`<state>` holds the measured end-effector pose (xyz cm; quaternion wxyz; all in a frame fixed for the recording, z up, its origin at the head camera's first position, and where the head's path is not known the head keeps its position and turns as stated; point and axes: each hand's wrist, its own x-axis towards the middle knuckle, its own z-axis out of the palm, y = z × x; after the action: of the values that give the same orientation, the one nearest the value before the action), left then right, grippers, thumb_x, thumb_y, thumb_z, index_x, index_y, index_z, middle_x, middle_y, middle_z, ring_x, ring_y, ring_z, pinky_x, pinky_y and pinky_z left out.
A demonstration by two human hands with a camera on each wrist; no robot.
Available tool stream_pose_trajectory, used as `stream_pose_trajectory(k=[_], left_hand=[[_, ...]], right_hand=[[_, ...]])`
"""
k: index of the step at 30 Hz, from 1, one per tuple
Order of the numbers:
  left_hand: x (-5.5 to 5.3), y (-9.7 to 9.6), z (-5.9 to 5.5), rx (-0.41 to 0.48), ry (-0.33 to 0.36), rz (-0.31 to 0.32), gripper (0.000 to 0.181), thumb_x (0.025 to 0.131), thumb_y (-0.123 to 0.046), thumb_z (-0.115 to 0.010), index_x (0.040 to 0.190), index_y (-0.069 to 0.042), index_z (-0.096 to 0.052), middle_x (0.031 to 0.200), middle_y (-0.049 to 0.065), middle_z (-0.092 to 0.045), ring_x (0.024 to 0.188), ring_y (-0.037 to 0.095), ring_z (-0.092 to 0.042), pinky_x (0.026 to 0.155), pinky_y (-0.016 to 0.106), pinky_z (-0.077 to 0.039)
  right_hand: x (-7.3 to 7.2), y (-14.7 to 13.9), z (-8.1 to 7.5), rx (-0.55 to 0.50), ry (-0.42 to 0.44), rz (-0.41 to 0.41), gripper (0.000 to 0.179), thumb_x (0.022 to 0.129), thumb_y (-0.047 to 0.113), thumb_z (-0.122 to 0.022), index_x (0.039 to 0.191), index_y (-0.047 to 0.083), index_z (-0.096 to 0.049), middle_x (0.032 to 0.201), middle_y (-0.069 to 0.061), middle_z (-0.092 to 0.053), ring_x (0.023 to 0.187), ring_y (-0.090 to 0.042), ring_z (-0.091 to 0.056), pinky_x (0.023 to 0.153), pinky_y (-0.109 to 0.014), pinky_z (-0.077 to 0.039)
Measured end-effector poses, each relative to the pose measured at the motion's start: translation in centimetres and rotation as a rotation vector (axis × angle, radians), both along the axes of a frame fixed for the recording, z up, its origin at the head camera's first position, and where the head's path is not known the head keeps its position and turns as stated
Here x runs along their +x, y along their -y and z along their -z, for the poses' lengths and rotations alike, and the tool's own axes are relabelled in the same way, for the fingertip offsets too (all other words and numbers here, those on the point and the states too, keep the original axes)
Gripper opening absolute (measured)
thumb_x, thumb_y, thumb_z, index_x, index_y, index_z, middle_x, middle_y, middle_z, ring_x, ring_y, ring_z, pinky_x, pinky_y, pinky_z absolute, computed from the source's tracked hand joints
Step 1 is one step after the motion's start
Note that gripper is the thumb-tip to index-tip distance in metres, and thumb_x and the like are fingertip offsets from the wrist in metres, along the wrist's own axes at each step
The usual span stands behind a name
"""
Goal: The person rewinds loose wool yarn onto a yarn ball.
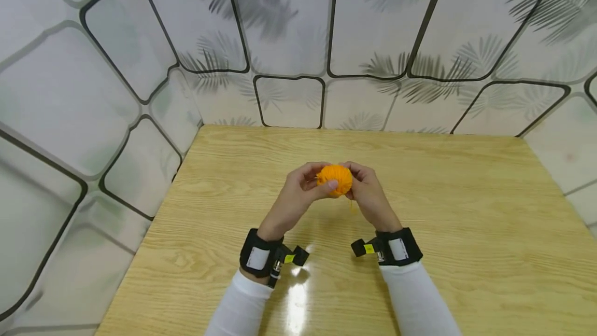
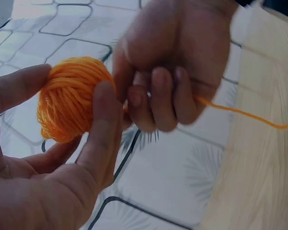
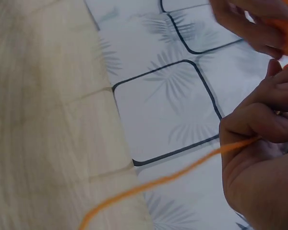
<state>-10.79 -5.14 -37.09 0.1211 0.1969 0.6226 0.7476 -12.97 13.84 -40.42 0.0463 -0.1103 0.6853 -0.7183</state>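
A small ball of orange yarn [image 1: 335,179] is held above the middle of the table. My left hand [image 1: 298,191] grips it between thumb and fingers, as the left wrist view shows the yarn ball [image 2: 69,100] up close. Just right of the ball, my right hand [image 1: 370,196] has its fingers curled round the yarn strand. A loose yarn tail [image 2: 245,112] trails out past the little-finger side of that hand. In the right wrist view the strand [image 3: 168,178] leaves the curled right hand [image 3: 264,143] and hangs down to the left.
The pale wooden table [image 1: 210,274] spreads out beneath both hands. A wall covering [image 1: 289,30] with black outlines and grey palm leaves stands behind and to the left. Each wrist wears a black strap, the left strap [image 1: 254,253] and the right strap [image 1: 406,247], with a small camera.
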Motion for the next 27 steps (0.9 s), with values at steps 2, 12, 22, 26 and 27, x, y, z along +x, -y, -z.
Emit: stream_pose_trajectory(k=[2,12,22,26,27], left_hand=[[-0.1,0.1,-0.1,0.112,0.081,0.035,0.044,0.102,-0.004,-0.058,0.143,0.006,-0.045,0.136,0.025,-0.054,0.116,0.028,-0.061,0.096,0.040,-0.055],[-1.3,-0.3,0.5,0.084,-0.018,-0.175,0.039,0.100,-0.008,-0.065,0.137,0.002,-0.059,0.128,0.017,-0.062,0.107,0.023,-0.063,0.097,0.035,-0.054],[-1.9,-0.8,1.7,-0.203,-0.233,-0.244,0.047,0.098,-0.007,-0.068,0.143,-0.004,-0.056,0.134,0.017,-0.057,0.113,0.028,-0.060,0.091,0.038,-0.056],[-1.9,-0.5,2.0,-0.282,-0.272,-0.161,0.049,0.099,-0.003,-0.065,0.147,-0.005,-0.053,0.130,0.018,-0.054,0.114,0.027,-0.055,0.094,0.043,-0.054],[-1.9,-0.4,2.1,-0.289,-0.272,-0.133,0.049,0.100,-0.002,-0.063,0.147,-0.004,-0.052,0.130,0.018,-0.054,0.115,0.028,-0.053,0.094,0.043,-0.053]], right_hand=[[0.3,0.3,0.3,0.012,0.007,-0.024,0.023,0.110,0.011,-0.045,0.106,-0.003,-0.064,0.075,-0.004,-0.048,0.058,-0.012,-0.039,0.053,-0.021,-0.035],[2.2,1.2,-0.4,0.338,-0.126,-0.036,0.033,0.111,0.020,-0.045,0.093,0.000,-0.064,0.065,-0.007,-0.049,0.050,-0.013,-0.035,0.046,-0.024,-0.029],[3.8,0.3,-2.5,0.536,-0.227,-0.043,0.022,0.107,0.020,-0.055,0.092,0.010,-0.066,0.066,0.000,-0.050,0.052,-0.013,-0.040,0.048,-0.024,-0.032],[4.1,-0.4,-3.7,0.536,-0.270,-0.043,0.021,0.106,0.019,-0.058,0.088,0.009,-0.065,0.064,0.000,-0.046,0.050,-0.013,-0.038,0.048,-0.024,-0.030],[4.1,-0.6,-4.0,0.539,-0.281,-0.040,0.021,0.105,0.019,-0.058,0.088,0.009,-0.064,0.064,0.000,-0.046,0.050,-0.013,-0.038,0.048,-0.024,-0.030]])
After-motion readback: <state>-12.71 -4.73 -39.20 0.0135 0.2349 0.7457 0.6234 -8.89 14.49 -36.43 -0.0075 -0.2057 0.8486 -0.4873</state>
